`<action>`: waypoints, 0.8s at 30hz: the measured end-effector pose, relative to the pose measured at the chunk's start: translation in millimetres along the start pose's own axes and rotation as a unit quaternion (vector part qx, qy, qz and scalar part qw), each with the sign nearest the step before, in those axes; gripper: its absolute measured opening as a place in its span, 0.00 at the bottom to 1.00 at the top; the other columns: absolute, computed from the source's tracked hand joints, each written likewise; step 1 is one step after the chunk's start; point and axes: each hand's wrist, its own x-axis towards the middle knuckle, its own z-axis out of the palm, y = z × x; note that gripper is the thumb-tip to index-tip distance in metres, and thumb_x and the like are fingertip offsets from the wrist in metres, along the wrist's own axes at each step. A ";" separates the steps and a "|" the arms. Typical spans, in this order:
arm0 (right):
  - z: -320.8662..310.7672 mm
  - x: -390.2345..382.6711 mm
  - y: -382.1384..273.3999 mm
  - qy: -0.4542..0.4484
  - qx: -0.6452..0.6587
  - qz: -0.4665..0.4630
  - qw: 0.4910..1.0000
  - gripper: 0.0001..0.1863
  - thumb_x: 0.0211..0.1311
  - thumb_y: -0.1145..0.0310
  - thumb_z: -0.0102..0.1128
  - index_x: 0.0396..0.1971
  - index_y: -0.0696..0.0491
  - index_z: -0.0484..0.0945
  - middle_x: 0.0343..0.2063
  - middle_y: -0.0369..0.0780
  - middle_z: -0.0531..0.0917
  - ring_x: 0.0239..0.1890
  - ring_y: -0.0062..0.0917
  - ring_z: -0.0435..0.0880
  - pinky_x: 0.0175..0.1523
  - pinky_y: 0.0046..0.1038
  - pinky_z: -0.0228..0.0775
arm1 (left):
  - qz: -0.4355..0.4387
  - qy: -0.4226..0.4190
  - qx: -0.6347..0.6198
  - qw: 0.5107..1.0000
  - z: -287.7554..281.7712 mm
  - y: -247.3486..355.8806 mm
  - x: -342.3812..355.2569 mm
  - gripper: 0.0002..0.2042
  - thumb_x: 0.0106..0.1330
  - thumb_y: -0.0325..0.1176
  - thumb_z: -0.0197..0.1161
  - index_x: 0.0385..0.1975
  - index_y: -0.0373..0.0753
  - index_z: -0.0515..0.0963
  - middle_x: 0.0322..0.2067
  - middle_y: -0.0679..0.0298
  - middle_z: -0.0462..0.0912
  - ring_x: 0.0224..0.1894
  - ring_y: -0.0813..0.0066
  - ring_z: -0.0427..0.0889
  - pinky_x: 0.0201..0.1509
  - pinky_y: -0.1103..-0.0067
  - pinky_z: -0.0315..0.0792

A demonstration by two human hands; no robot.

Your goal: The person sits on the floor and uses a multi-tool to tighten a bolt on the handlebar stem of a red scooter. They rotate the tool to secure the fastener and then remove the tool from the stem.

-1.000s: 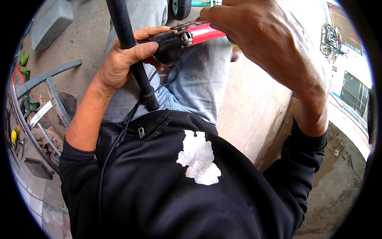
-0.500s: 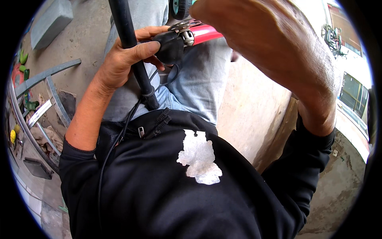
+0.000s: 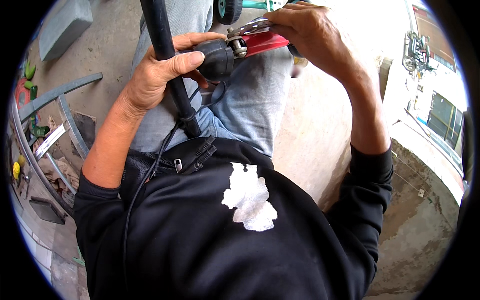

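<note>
My left hand (image 3: 157, 72) is closed around a long black tube (image 3: 178, 97). Its thumb crosses in front and presses on a rounded black cap (image 3: 215, 60), while other fingers reach behind. Beside the cap sits a metal clamp joint (image 3: 238, 46) with a bolt, joined to a red arm (image 3: 264, 43). Over the red arm lies a flat grey metal piece with holes (image 3: 248, 28). My right hand (image 3: 307, 30) is closed with its fingertips at the outer end of that piece; part of the grip is hidden. Black cables (image 3: 162, 145) run down from the tube.
Beyond my knees stands a small black wheel (image 3: 229, 11) by a teal frame (image 3: 255, 4). A grey block (image 3: 65, 29) rests at the far left, above a curved metal frame (image 3: 70, 117) and assorted clutter. A low concrete wall (image 3: 415, 200) is at the right.
My right hand and forearm have drawn back and down, uncovering the red arm and the teal frame. The cap and clamp have shifted slightly to the right. My left hand keeps its grip.
</note>
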 end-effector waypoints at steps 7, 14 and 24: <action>10.7 -4.5 30.0 0.059 0.064 -0.010 0.996 0.07 0.59 0.74 0.62 0.36 0.58 0.85 0.27 0.43 0.83 0.29 0.35 0.83 0.36 0.32 0.75 | 0.028 0.012 -0.017 0.999 2.4 -1.7 -0.9 0.24 0.66 0.41 0.64 0.55 0.30 0.77 0.40 0.53 0.86 0.32 0.67 0.88 0.34 0.80 0.84; -15.7 -19.4 -13.3 0.011 0.000 0.044 0.999 0.06 0.62 0.73 0.58 0.37 0.57 0.80 0.27 0.44 0.80 0.30 0.37 0.82 0.35 0.34 0.74 | -0.013 -0.012 -0.012 1.000 -0.3 2.8 -1.6 0.29 0.66 0.44 0.63 0.61 0.28 0.71 0.44 0.54 0.84 0.39 0.69 0.87 0.39 0.79 0.82; -32.1 -12.7 -28.9 -0.012 -0.158 -0.051 0.986 0.04 0.61 0.74 0.57 0.34 0.55 0.80 0.21 0.40 0.76 0.26 0.31 0.80 0.32 0.32 0.71 | 0.013 0.004 -0.019 1.000 2.5 -0.2 -1.1 0.25 0.66 0.42 0.63 0.57 0.31 0.75 0.42 0.54 0.85 0.35 0.67 0.88 0.37 0.79 0.84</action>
